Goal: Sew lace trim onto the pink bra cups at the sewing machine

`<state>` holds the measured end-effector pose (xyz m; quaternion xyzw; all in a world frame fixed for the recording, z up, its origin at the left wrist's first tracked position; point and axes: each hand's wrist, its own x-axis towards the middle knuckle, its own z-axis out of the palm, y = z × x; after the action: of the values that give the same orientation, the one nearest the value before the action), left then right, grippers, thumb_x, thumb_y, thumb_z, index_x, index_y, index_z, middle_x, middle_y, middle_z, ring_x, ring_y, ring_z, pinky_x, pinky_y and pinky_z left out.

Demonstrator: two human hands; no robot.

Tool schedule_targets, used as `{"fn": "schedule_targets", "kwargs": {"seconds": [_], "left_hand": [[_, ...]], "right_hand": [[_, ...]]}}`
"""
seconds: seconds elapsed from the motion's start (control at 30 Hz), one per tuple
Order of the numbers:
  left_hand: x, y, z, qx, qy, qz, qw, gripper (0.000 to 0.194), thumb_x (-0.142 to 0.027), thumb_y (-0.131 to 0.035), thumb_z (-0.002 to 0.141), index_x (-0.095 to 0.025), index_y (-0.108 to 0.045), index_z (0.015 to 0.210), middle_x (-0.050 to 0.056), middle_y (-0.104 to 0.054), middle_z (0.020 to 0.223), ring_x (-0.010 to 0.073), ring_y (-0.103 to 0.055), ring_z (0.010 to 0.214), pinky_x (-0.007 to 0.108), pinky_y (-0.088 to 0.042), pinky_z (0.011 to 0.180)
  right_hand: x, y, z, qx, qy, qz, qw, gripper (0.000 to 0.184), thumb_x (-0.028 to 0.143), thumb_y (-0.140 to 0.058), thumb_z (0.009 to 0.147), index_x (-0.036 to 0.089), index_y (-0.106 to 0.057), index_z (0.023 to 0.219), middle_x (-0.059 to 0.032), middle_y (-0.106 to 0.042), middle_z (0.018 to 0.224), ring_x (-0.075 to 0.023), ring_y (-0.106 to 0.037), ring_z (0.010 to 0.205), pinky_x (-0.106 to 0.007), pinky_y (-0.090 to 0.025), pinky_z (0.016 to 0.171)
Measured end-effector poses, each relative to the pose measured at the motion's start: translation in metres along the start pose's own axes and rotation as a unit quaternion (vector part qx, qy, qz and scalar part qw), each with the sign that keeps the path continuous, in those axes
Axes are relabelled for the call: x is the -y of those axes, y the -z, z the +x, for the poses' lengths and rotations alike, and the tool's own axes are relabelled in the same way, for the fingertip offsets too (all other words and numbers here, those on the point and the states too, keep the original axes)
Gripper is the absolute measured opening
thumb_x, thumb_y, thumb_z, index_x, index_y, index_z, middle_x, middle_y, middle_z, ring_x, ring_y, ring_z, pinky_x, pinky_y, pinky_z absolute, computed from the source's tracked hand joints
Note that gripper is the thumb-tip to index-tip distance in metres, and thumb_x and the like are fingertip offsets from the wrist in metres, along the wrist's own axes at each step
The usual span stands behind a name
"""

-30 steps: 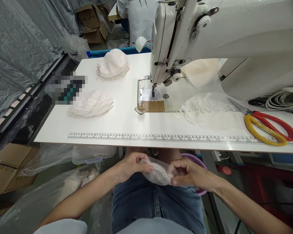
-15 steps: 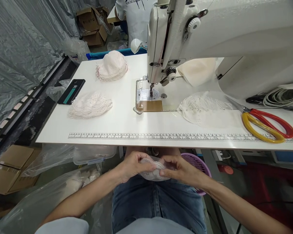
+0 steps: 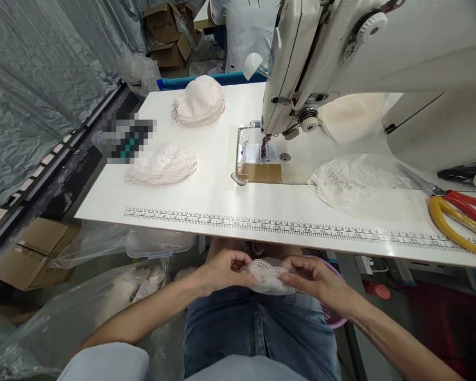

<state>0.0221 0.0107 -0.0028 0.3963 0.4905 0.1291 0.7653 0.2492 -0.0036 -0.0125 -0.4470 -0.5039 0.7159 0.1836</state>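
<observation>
Over my lap, just below the table's front edge, I hold a white piece of lace fabric [image 3: 267, 276] between both hands. My left hand [image 3: 228, 272] pinches its left end with thumb and fingers. At the right end, my right hand [image 3: 315, 278] grips it the same way, thumb on top. A scalloped lace border runs along the fabric's upper side; its underside is hidden. On the table above sits a sewing machine [image 3: 297, 69], its needle and presser foot [image 3: 264, 148] over the metal plate.
White lace pieces [image 3: 162, 166] and a pale stack of cups [image 3: 202, 100] lie left on the table. More lace [image 3: 349, 182] and red-and-yellow scissors [image 3: 456, 211] lie right. A printed ruler [image 3: 238, 225] follows the front edge. A purple basket [image 3: 333, 317] stands below.
The camera view has turned, so the table appears tilted and the machine further right. Both hands still hold the lace fabric, which looks slightly more spread out between them.
</observation>
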Motion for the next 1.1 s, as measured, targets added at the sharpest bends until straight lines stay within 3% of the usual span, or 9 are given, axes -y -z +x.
{"fn": "schedule_targets", "kwargs": {"seconds": [0.57,0.67,0.73,0.9,1.1], "left_hand": [[-0.001,-0.001,0.000,-0.048,-0.008,-0.050,0.998,0.029,-0.003,-0.071,0.052,-0.012,-0.066,0.080,0.001,-0.064,0.077,0.0116,-0.055,0.073,0.023,-0.040,0.072],[-0.005,0.000,-0.002,-0.012,0.008,-0.023,1.000,0.037,-0.010,-0.074,0.056,-0.012,-0.067,0.092,0.004,-0.065,0.086,0.0133,-0.055,0.079,0.025,-0.041,0.075],[-0.007,0.001,-0.002,0.019,0.015,-0.006,1.000,0.037,-0.023,-0.075,0.062,-0.012,-0.067,0.096,0.005,-0.064,0.088,0.0138,-0.055,0.080,0.026,-0.040,0.076],[-0.003,0.000,0.001,-0.030,0.030,0.029,0.999,0.043,-0.053,-0.065,0.070,-0.010,-0.068,0.077,0.001,-0.059,0.069,0.0124,-0.051,0.069,0.025,-0.036,0.068],[0.003,-0.004,0.003,-0.052,-0.002,0.008,0.999,0.030,-0.038,-0.072,0.066,-0.010,-0.067,0.074,-0.001,-0.057,0.064,0.0098,-0.048,0.064,0.022,-0.035,0.064]], "right_hand": [[-0.009,-0.002,0.004,0.004,-0.009,-0.007,1.000,0.037,0.051,-0.063,0.076,0.016,-0.054,0.069,0.0005,-0.048,0.067,-0.0128,-0.043,0.065,-0.024,-0.033,0.059],[-0.010,-0.001,0.004,0.000,-0.006,-0.015,1.000,0.039,0.053,-0.062,0.076,0.016,-0.053,0.069,0.0009,-0.047,0.066,-0.0125,-0.043,0.064,-0.024,-0.033,0.058],[-0.009,-0.001,0.004,-0.001,-0.002,-0.018,1.000,0.039,0.054,-0.061,0.076,0.017,-0.052,0.069,0.0015,-0.046,0.065,-0.0120,-0.042,0.062,-0.024,-0.033,0.057],[-0.009,-0.002,0.005,0.002,0.011,-0.016,1.000,0.037,0.052,-0.061,0.077,0.017,-0.051,0.069,0.0021,-0.045,0.065,-0.0117,-0.041,0.062,-0.024,-0.032,0.057],[-0.011,0.000,0.004,0.001,0.009,-0.020,1.000,0.037,0.052,-0.060,0.078,0.017,-0.051,0.068,0.0021,-0.044,0.065,-0.0118,-0.040,0.062,-0.024,-0.031,0.057]]}}
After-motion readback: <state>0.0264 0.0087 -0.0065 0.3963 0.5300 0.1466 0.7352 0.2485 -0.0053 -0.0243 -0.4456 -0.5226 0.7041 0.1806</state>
